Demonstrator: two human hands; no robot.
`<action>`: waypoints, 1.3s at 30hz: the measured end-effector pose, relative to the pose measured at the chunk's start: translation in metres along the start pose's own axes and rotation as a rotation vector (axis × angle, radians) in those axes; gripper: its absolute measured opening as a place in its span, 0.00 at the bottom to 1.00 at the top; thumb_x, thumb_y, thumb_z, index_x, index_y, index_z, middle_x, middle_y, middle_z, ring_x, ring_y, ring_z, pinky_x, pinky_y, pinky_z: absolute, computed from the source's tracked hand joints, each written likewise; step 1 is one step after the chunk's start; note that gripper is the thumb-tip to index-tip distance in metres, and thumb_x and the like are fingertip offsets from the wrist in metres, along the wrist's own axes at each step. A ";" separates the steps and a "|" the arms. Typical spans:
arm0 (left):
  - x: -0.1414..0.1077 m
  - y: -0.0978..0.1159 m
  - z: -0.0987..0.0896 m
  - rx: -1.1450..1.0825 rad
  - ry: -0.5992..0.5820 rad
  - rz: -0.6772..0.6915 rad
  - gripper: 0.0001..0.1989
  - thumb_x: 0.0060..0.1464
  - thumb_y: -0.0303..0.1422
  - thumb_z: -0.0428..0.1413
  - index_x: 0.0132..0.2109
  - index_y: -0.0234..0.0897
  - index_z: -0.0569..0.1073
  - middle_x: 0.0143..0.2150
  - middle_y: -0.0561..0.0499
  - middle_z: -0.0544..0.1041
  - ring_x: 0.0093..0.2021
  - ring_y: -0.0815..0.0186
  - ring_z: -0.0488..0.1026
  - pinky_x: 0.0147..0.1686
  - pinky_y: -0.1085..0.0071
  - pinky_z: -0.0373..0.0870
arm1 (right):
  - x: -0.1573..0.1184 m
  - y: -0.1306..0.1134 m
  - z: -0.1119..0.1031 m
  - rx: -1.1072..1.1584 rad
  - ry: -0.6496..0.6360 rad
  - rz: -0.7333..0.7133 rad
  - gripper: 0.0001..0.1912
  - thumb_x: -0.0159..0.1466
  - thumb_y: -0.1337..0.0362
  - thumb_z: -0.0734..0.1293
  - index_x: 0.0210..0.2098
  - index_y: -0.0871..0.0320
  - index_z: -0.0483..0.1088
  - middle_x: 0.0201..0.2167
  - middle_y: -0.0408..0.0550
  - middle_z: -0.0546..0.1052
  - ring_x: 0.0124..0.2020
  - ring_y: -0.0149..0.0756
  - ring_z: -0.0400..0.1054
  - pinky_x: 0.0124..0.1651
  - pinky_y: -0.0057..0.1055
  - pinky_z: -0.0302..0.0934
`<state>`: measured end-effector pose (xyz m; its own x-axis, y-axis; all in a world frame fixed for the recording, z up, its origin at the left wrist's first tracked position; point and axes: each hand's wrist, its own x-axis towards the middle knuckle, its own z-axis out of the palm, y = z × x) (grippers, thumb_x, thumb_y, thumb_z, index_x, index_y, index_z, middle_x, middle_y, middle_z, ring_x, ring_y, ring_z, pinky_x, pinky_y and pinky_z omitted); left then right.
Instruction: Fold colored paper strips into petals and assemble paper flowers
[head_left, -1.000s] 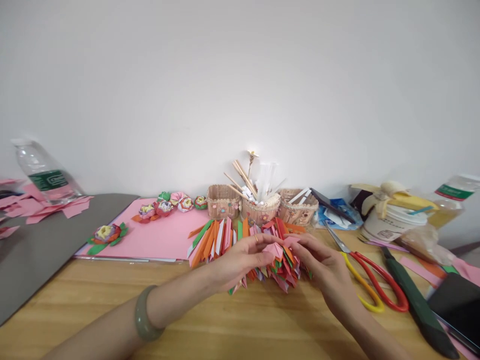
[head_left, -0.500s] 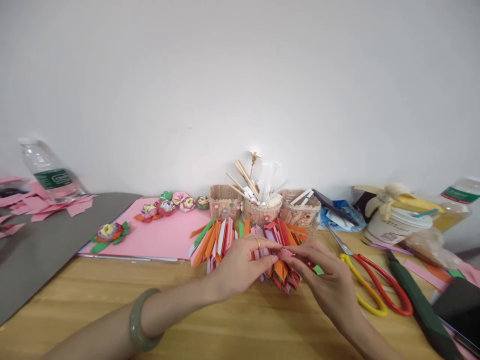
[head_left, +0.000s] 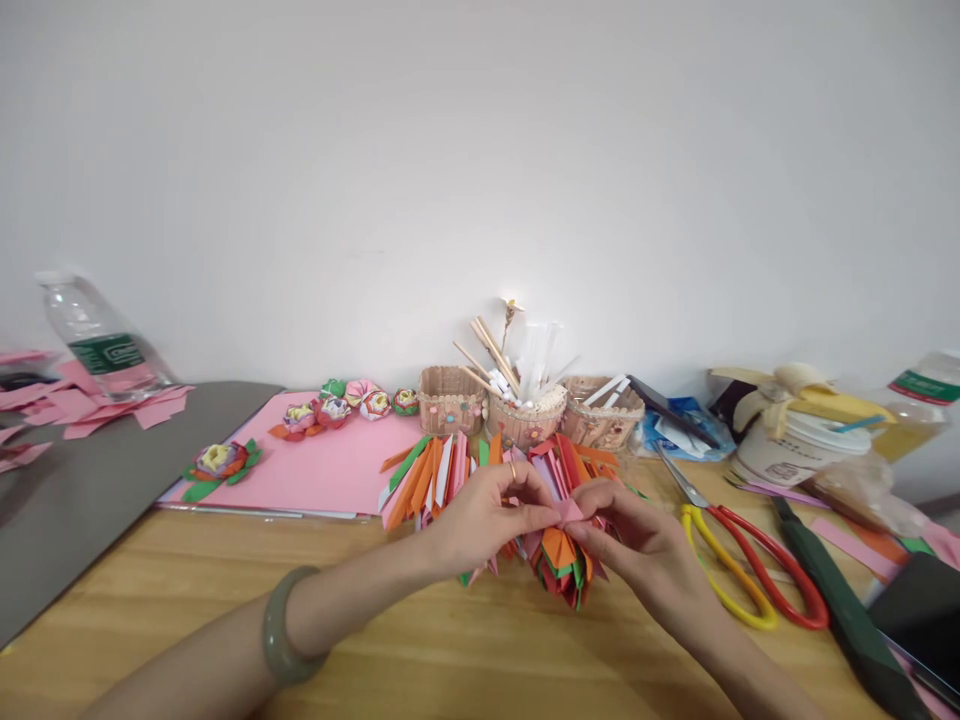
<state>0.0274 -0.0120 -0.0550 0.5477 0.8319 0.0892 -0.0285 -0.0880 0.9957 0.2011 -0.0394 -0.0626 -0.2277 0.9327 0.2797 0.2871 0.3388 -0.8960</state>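
Note:
Between my two hands is a small pink piece of paper (head_left: 568, 513), pinched at both ends. My left hand (head_left: 491, 515) grips its left end between thumb and fingers, and a ring and a green bangle show on that arm. My right hand (head_left: 637, 535) pinches the right end. Just below and behind the fingers lie bundles of folded paper strips (head_left: 564, 560) in orange, green, red and pink. Another fan of folded strips (head_left: 431, 480) spreads to the left, partly covered by my left hand.
Three small woven baskets (head_left: 451, 405) stand against the wall, with sticks and white rolls in them. Folded paper flowers (head_left: 219, 465) rest on pink sheets (head_left: 322, 470) at left. Scissors (head_left: 739, 560), a dark green cutter-like tool (head_left: 840, 605) and a white tub (head_left: 799, 450) are at right.
My fingers have drawn slightly apart and the pink paper between them shows more, now with a crease. The strips below the hands are more exposed.

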 end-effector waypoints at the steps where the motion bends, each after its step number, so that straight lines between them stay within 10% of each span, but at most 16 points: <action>1: 0.001 -0.002 -0.001 -0.020 -0.004 0.008 0.13 0.46 0.39 0.58 0.27 0.33 0.66 0.23 0.56 0.67 0.22 0.75 0.63 0.25 0.77 0.60 | 0.000 0.000 0.001 0.070 -0.022 0.060 0.09 0.58 0.58 0.66 0.27 0.57 0.65 0.24 0.41 0.68 0.23 0.29 0.61 0.25 0.25 0.58; 23: 0.004 -0.010 -0.003 -0.103 -0.042 -0.131 0.13 0.43 0.38 0.59 0.29 0.32 0.67 0.18 0.56 0.69 0.16 0.75 0.65 0.16 0.79 0.59 | 0.000 0.003 0.006 0.134 -0.068 0.229 0.14 0.55 0.54 0.67 0.27 0.60 0.66 0.20 0.40 0.68 0.22 0.27 0.60 0.25 0.24 0.54; 39: 0.000 -0.002 -0.001 0.170 0.057 -0.112 0.05 0.43 0.30 0.55 0.25 0.34 0.65 0.21 0.56 0.67 0.20 0.73 0.64 0.21 0.76 0.58 | -0.002 -0.001 0.008 -0.269 -0.062 -0.033 0.08 0.62 0.62 0.60 0.28 0.58 0.67 0.22 0.42 0.70 0.24 0.29 0.62 0.26 0.23 0.56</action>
<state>0.0265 -0.0109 -0.0574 0.4909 0.8711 -0.0161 0.1744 -0.0802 0.9814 0.1938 -0.0426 -0.0654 -0.2949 0.9141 0.2782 0.5131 0.3971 -0.7609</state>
